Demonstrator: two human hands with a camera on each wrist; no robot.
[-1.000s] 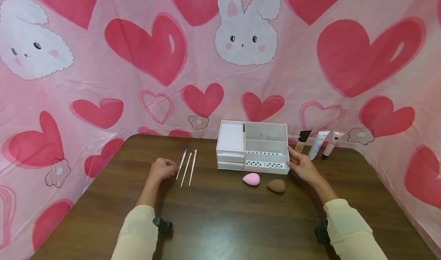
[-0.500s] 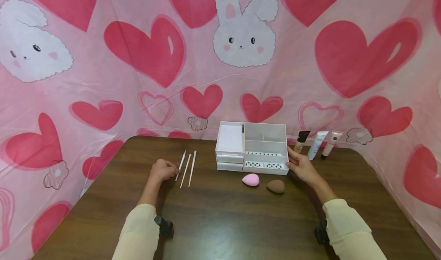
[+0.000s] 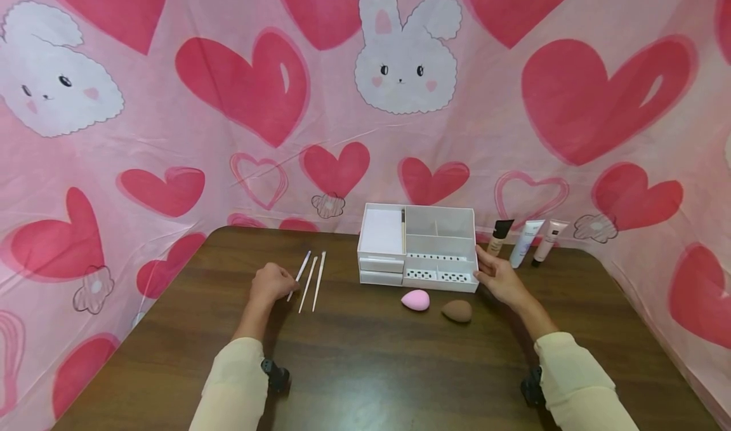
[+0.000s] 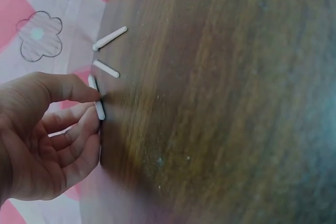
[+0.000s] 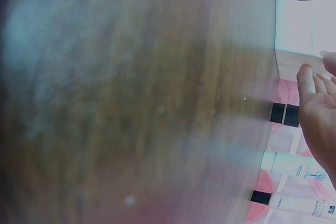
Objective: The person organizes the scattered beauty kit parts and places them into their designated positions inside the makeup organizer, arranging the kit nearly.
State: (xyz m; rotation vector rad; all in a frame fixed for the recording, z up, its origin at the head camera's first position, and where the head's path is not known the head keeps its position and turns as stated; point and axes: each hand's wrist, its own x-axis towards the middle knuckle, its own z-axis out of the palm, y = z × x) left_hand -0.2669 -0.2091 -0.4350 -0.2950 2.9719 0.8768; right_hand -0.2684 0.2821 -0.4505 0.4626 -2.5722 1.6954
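Three thin white sticks lie side by side on the table's left half; their exact kind is too small to tell. With thumb and fingers my left hand (image 3: 273, 282) pinches the leftmost white stick (image 3: 302, 267), which has a bluish upper end; the left wrist view shows this white stick (image 4: 101, 110) between the fingertips. Just to its right are the middle stick (image 3: 308, 284) and the right stick (image 3: 319, 282). My right hand (image 3: 502, 281) rests against the right side of a white makeup organizer (image 3: 381, 261), its fingers extended along the wall in the right wrist view.
In front of the organizer lie a pink makeup sponge (image 3: 416, 300) and a brown makeup sponge (image 3: 457, 311). Behind my right hand stand a black-capped tube (image 3: 500, 235), a white tube (image 3: 526, 244) and a pale pink tube (image 3: 550, 243). A thin brush (image 3: 403, 230) sits in the organizer. A heart-patterned cloth hangs behind.
The leftmost stick has tilted slightly, its lower end shifting left in my left hand's fingers. My right hand stays at the organizer's side.
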